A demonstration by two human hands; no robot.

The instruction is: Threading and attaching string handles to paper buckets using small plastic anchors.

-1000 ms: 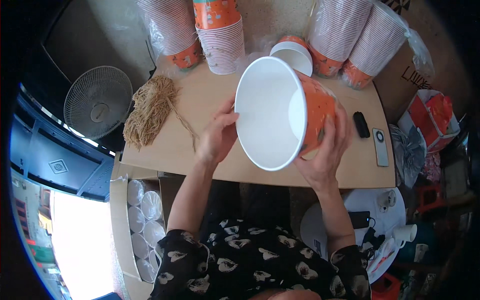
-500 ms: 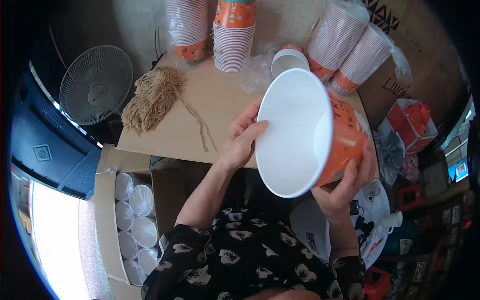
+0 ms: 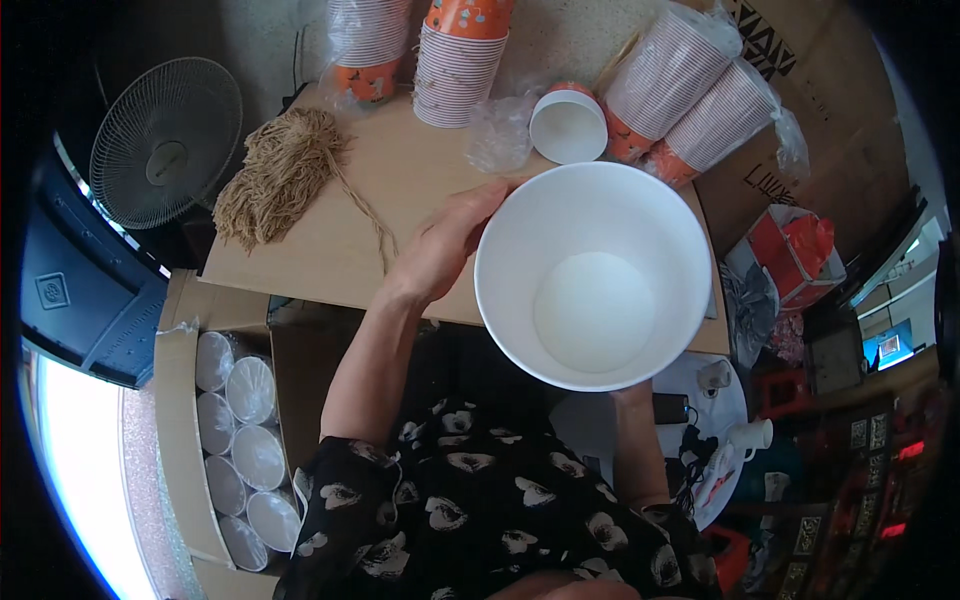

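A large white-lined paper bucket (image 3: 592, 300) is held up in front of me, its wide mouth turned toward me so the inside and round bottom show. My left hand (image 3: 445, 240) grips its left side near the rim, with the fingertips hidden behind it. From below, my right hand (image 3: 632, 393) supports the bucket; its fingers are out of sight behind the wall. Beyond it on the cardboard-topped table (image 3: 380, 290) a smaller orange paper tub (image 3: 568, 128) lies tipped, its white mouth facing me. A bundle of tan twine (image 3: 280, 175) lies at the left.
Stacks of orange-and-white paper tubs (image 3: 460, 75) stand at the back, some bagged (image 3: 665, 85). A fan (image 3: 165, 160) stands at the left. Below it, a carton (image 3: 180, 420) holds several wrapped tubs. To the right are a white round stool (image 3: 715, 480) with a mug and a red-white box (image 3: 785, 255).
The bucket has turned so its mouth faces me more squarely and its orange outside no longer shows. My right hand has gone behind it. The whole view has shifted slightly.
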